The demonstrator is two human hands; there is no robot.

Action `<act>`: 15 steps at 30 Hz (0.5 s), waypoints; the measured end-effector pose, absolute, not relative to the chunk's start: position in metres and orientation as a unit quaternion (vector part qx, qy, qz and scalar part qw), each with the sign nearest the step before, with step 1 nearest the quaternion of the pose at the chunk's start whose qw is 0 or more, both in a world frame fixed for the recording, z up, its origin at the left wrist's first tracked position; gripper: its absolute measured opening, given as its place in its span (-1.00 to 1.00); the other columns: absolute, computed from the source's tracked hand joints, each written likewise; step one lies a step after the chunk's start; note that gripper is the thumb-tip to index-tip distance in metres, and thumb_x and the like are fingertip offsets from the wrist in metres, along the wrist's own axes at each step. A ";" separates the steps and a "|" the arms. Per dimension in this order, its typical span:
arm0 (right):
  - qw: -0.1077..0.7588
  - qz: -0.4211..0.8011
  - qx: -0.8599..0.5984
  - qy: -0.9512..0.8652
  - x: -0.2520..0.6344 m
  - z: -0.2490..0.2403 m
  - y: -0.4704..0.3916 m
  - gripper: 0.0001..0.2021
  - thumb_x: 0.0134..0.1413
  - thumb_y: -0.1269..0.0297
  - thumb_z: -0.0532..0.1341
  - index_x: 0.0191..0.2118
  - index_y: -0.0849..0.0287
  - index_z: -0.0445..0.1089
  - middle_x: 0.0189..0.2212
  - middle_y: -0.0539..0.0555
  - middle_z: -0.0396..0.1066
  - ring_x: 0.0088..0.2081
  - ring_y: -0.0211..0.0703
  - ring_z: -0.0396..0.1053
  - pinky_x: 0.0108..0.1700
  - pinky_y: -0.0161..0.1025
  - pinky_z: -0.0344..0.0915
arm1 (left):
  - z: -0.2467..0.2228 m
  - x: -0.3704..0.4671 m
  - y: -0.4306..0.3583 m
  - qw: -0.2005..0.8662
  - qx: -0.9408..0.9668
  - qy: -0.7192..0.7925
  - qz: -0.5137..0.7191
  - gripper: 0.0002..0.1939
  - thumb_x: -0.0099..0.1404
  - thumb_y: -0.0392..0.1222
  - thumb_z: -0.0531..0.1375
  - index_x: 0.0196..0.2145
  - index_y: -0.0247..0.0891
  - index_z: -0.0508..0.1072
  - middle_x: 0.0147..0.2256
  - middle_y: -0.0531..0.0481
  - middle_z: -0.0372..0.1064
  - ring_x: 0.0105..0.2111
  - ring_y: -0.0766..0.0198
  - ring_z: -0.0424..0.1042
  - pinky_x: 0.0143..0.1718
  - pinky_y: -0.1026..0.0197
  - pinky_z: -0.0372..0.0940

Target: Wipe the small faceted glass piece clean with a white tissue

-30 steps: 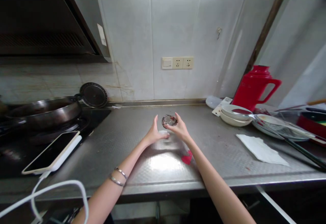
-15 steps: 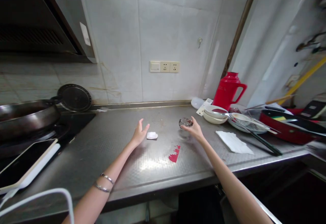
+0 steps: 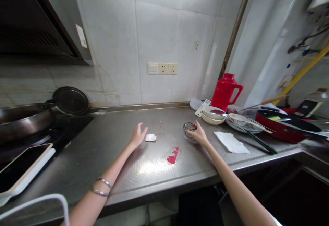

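Note:
My right hand (image 3: 199,134) has its thumb and fingers around a small round clear glass dish (image 3: 189,127), at or just above the steel counter. Whether the dish touches the counter I cannot tell. My left hand (image 3: 137,137) is open, thumb and fingers apart, holding nothing. Just right of it lies a small folded white paper (image 3: 150,137) with a dark edge below. Between the two hands, nearer the front edge, a torn red scrap (image 3: 173,155) lies flat on the counter.
On the right stand a red thermos (image 3: 223,92), stacked bowls (image 3: 212,119) and a red pan (image 3: 282,130), with a white napkin (image 3: 231,142) in front. On the left are a frying pan (image 3: 28,121), a round black lid (image 3: 72,100) and a phone or tablet (image 3: 23,171).
My right hand has moved slightly right with the glass dish. The left hand stays beside the folded paper. The whole view has shifted a little.

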State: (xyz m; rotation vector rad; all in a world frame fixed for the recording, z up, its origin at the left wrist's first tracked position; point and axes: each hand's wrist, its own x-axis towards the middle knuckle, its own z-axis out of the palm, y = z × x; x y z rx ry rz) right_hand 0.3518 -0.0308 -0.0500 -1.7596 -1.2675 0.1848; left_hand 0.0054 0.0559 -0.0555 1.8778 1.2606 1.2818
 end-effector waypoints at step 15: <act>0.455 0.051 -0.719 -0.523 0.358 -0.061 -0.032 -0.04 -0.30 -0.04 0.29 0.22 0.39 0.03 -0.05 0.28 0.39 0.00 0.09 0.33 0.04 -0.09 0.24 | -0.056 0.005 0.055 0.265 0.696 0.467 0.477 -0.61 0.21 -0.03 0.13 -0.06 -0.26 0.27 0.04 -0.26 0.25 0.10 0.02 0.22 0.09 -0.06 0.14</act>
